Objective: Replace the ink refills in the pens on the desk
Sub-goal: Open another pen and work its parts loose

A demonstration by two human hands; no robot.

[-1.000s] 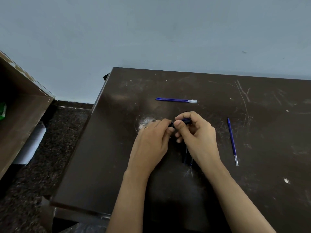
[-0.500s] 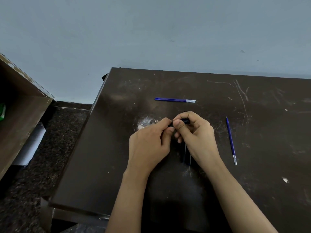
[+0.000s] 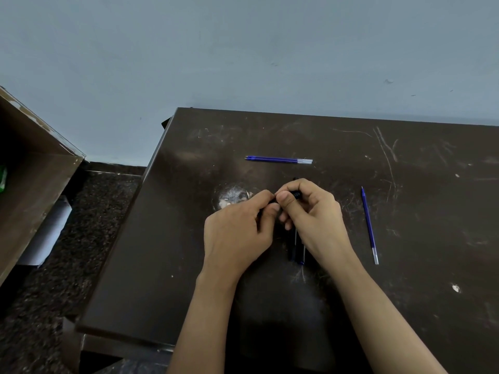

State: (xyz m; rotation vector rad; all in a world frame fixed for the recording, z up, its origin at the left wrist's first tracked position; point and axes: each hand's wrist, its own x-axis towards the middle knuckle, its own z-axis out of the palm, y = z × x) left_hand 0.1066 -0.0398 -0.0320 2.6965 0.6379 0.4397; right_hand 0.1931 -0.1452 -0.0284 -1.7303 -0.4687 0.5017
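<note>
Still, little is changing: the left hand (image 3: 237,228) and right hand (image 3: 316,220) are staying fingertip to fingertip over the middle of the desk (image 3: 162,265), both pinching the dark pen (image 3: 297,195), seemingly twisting it apart. The far refill (image 3: 278,159) and the side refill (image 3: 369,225) are lying untouched, so this swap is probably only starting.

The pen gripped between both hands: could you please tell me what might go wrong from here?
1. The left hand and right hand pinch the pen over the dark desk; a small part that slips out could be hard to spot there.
2. The right forearm passes close to the loose refill; a sweep might roll it away.
3. Other pens lie just under the right hand and could get knocked.
</note>
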